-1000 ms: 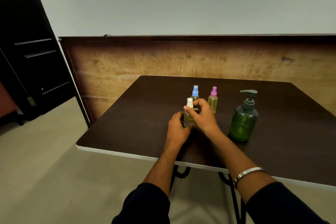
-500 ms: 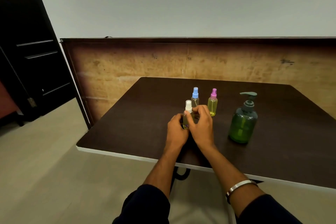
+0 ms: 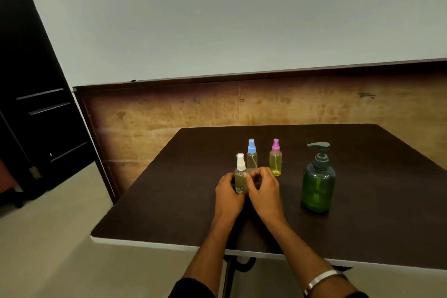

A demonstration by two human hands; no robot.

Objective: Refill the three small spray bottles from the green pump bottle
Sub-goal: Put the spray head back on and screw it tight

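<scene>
Head view shows two hands on the dark table (image 3: 169, 213), near its white front edge. Left hand (image 3: 228, 192) curls round the white-capped spray bottle (image 3: 240, 176); right hand (image 3: 264, 191) pinches its body just beside. Three small spray bottles stand upright: behind it the blue-capped bottle (image 3: 251, 155) and the pink-capped bottle (image 3: 275, 158). One green pump bottle (image 3: 317, 185) stands apart to the right. No writing is readable. Bare tabletop lies left and beyond.
</scene>
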